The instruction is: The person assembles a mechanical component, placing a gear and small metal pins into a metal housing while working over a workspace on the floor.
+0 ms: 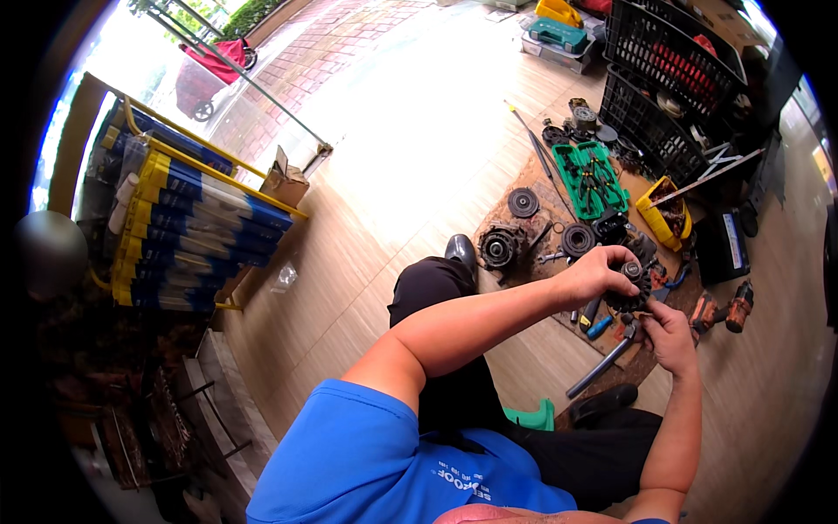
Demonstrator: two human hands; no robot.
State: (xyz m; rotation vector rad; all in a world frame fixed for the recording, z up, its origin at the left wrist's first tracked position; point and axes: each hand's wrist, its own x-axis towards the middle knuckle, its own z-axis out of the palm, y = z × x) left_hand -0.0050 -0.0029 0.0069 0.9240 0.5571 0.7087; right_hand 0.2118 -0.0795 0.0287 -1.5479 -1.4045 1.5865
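Observation:
My left hand point(601, 274) grips a dark, round rotor point(628, 299), with its thumb by the bright round hub on top. My right hand point(670, 337) is closed at the rotor's lower right edge; its fingertips are partly hidden there. Just below the hands lies a hammer point(602, 367) with a long grey handle. A blue-handled screwdriver point(600, 327) rests on the brown work board point(530, 229). Farther left on the board are an opened machine housing point(499, 250), a dark pulley point(523, 203) and a ring-shaped part point(578, 239).
A green tool case point(590, 179) lies open beyond my hands. Right of it stand a yellow container point(665, 215), a black battery point(723, 248) and an orange cordless drill point(738, 306). Black crates point(668, 61) are stacked at the far right. A yellow rack point(201, 218) holds blue packages at left.

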